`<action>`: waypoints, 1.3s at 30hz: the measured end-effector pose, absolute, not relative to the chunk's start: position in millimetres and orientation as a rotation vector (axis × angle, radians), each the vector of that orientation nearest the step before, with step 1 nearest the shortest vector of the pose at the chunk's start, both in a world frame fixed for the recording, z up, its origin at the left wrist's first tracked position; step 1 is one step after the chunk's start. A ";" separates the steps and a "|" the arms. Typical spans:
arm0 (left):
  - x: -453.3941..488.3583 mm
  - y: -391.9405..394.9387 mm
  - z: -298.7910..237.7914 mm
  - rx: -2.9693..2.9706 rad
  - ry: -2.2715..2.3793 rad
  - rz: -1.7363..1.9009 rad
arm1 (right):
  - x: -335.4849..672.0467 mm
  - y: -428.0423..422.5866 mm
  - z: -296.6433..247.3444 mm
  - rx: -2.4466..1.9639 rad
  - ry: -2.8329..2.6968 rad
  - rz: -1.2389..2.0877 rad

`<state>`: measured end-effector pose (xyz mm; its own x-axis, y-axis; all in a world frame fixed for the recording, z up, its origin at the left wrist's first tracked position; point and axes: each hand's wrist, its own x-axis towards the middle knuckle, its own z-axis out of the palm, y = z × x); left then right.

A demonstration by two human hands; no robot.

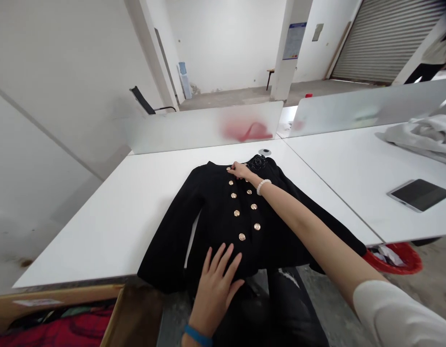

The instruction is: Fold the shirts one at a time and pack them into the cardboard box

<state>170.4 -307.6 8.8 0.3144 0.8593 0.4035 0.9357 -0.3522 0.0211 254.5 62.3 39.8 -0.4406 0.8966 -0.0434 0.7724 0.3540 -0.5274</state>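
Black jacket (245,219) is lying front up on the white table (117,212), its neckline pointing toward the frosted divider (194,127), its hem reaching the near edge. Two rows of gold buttons (236,213) are running down the front; a dark flower trim (258,163) is sitting near the neckline, on the right. Right hand (240,170), wearing a white bracelet (263,186), is reaching across to the neckline, fingers bunching narrowly by a top button; cannot tell whether cloth is being pinched. Left hand (217,284), with a blue wristband (198,336), is spreading wide over the lower front near the hem, gripping nothing; cannot tell how firmly it is pressing. Small round object (265,152) is lying just beyond the flower trim. Farther right, a tablet (421,194) is resting near pale cloth (428,137). Cardboard box (56,289) is standing at lower left, holding red plaid fabric (71,327).
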 end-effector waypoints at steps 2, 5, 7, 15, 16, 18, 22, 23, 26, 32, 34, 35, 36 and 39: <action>182.2 -300.7 6.4 -2.395 -1.633 -0.567 | 259.7 68.9 44.4 -1.472 -2.368 0.588; 181.3 -300.1 -0.7 -2.379 -1.586 -0.780 | 279.4 75.6 44.4 -1.481 -2.371 0.416; 175.0 -304.1 -3.0 -2.384 -1.551 -0.867 | 295.6 76.1 37.6 -1.512 -2.367 0.320; 176.2 -293.1 6.6 -2.217 -1.728 -0.746 | 278.0 47.3 20.9 -1.335 -2.417 0.099; 178.4 -288.8 4.2 -2.167 -1.782 -0.684 | 265.1 39.8 21.3 -1.256 -2.444 0.070; 183.6 -282.1 -3.5 -2.091 -1.878 -0.559 | 237.2 24.9 19.9 -1.034 -2.544 0.034; 196.1 -279.0 -17.8 -2.050 -1.967 -0.425 | 187.5 9.8 11.9 -0.856 -2.839 0.229; 198.8 -279.5 -18.8 -2.044 -1.986 -0.413 | 178.7 10.4 11.1 -0.922 -2.881 0.306; 199.9 -282.5 -14.0 -2.060 -2.020 -0.405 | 162.4 15.2 14.1 -1.086 -2.911 0.415; 146.4 -321.8 1.9 -1.753 -2.173 -0.446 | 164.6 -9.5 19.3 -1.230 -2.811 0.363; 118.2 -339.8 0.9 -1.600 -2.242 -0.241 | 166.8 -20.1 16.1 -1.334 -2.772 0.370; 104.3 -346.1 -0.1 -1.590 -2.255 -0.092 | 167.0 -22.7 14.2 -1.367 -2.757 0.390; 90.7 -349.5 -0.7 -1.610 -2.261 0.064 | 166.5 -23.0 12.5 -1.376 -2.740 0.411; 51.5 -338.7 4.6 -1.682 -2.318 0.461 | 162.7 -12.7 8.7 -1.348 -2.702 0.440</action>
